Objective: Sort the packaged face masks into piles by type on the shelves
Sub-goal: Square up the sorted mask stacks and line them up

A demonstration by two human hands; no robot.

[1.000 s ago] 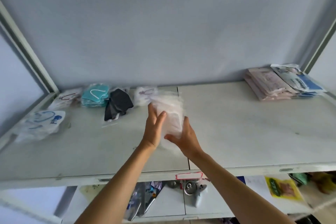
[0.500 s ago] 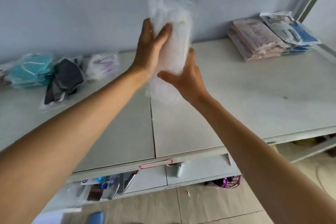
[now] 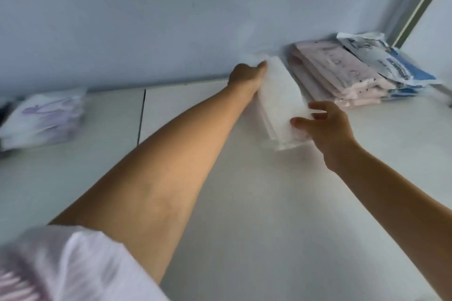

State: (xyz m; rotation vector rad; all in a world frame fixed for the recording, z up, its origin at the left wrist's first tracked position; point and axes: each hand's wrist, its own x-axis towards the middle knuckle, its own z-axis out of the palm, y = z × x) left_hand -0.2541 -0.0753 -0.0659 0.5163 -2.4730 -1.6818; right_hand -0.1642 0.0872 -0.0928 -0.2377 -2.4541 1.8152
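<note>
White packaged masks (image 3: 281,102): a stack of clear-wrapped packs, held at both ends above the shelf (image 3: 244,203), at about 1 o'clock in the head view, just beside the pink pile (image 3: 342,78) that lies toward 2 o'clock. Blue-printed packs (image 3: 391,63) rest on and behind the pink ones. Purple-printed pile (image 3: 46,117) sits well apart at 9 o'clock.

Hands: left hand (image 3: 247,78) grips the far end of the stack, fingers hidden behind it. Right hand (image 3: 325,127) pinches the near end, thumb below and fingers curled over the top edge. Whether the stack's underside touches the shelf, cannot tell; frame is blurred.

Risks, as judged:
- Slick film wrappers. The packs already fan out at the near end, so an uneven release could let them slide apart into a spread, not a pile.
- Closeness to the pink pile. If set down touching or overlapping it, two types would mix and the sort would fail.
- Right-hand pinch covers only a corner, so lower packs may slip out first.
- A nudge from the left wrist could shift the pink pile.
</note>
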